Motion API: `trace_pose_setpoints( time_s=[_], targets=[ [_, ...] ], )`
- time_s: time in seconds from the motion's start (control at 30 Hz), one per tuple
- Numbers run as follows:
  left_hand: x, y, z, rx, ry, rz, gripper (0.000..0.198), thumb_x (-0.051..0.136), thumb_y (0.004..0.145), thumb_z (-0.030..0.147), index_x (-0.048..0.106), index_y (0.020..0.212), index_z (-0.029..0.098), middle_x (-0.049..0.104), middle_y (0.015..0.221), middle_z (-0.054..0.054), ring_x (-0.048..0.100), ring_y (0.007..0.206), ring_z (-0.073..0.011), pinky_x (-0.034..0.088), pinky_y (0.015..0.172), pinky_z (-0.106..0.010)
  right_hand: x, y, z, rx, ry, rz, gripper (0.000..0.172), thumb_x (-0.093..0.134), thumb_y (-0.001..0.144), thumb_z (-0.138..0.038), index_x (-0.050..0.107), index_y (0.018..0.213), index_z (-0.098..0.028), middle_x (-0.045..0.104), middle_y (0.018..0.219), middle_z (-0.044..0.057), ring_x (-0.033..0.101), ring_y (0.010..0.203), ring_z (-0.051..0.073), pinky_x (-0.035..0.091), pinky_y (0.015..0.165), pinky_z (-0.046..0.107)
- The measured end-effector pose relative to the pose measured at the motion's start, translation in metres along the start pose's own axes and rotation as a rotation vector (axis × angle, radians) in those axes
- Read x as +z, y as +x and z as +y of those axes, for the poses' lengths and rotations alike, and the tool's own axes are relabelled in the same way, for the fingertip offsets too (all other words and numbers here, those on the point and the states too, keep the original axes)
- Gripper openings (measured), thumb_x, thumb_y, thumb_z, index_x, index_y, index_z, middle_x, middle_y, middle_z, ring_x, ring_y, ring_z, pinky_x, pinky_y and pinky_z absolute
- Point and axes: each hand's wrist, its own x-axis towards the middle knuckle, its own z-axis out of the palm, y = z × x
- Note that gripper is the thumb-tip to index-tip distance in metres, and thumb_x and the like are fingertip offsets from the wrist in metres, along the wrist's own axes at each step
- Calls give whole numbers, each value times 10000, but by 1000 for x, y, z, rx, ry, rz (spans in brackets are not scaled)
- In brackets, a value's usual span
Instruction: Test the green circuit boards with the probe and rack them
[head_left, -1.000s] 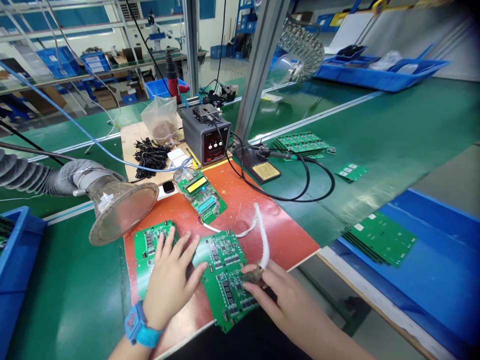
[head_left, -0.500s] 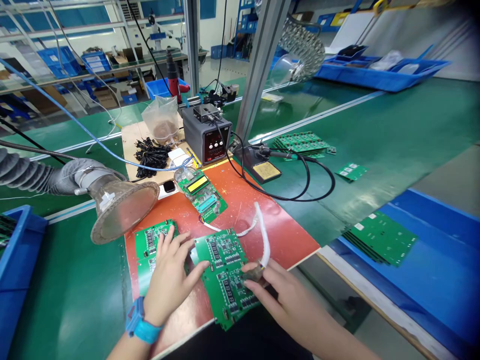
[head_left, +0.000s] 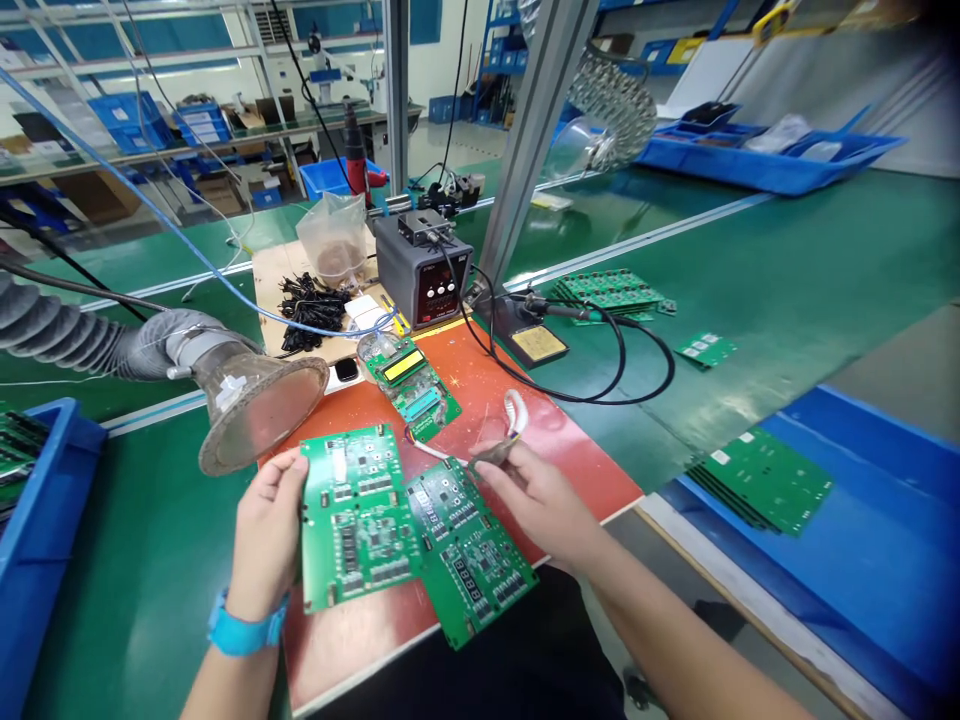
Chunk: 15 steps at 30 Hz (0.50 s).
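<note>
– hands together or apart?
– apart. with one left hand [head_left: 266,520], pinching the left edge of one rectangular green circuit board [head_left: 367,520] between thumb and fingers; on the wrist, one bright blue band [head_left: 244,632]. with one right hand [head_left: 536,490], gripping one small grey-brown block [head_left: 491,455] at the end of one white-wrapped cable [head_left: 516,410].
– how many boards near the fingers?
– two: the pinched one, above or on the glossy orange-red mat [head_left: 570,460], and one second green circuit board [head_left: 480,555] just to its right, overlapping in view, with one corner past the mat's front edge. on that second one, two black four-digit displays [head_left: 466,579].
– and the block, touching it?
– cannot tell; near its upper edge.
– just beyond, counting on?
– on the mat, one green test board [head_left: 442,400] with one yellow screen [head_left: 403,366] and one teal socket [head_left: 422,403]. behind, one dark grey box-shaped station [head_left: 401,270] with three white buttons [head_left: 441,291]. at left, one brown-rimmed funnel hood [head_left: 262,410]. at right, one black stand [head_left: 517,320] with one yellow sponge [head_left: 538,344].
</note>
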Motion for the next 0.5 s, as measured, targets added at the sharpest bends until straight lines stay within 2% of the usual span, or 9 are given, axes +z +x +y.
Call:
trace_pose_setpoints(
  time_s=[0.07,0.2,0.5],
  targets=[
    [-9,9,2,33,62,60,391,661,671,481,615,920,183,618,711,18,540,604,-127,402,538,-210,5,1,1,-18,-29,-46,179,452,869,-303,568,920,-177,619,911,44,586,873,155,468,793,306],
    [-16,17,0,90,175,77,420,615,694,510,623,952,178,651,844,-17,581,773,-171,434,666,-244,9,1,-4,-50,-115,-104,165,435,878,-266,561,925,-171,604,911,45,568,899,162,446,812,313],
    [-15,25,-9,154,408,61,442,498,754,515,602,984,151,656,933,-65,594,864,-222,448,770,-317,13,2,-6,-88,-287,-148,148,430,874,-221,561,909,-162,578,887,55,572,867,174,446,788,321]
  ],
)
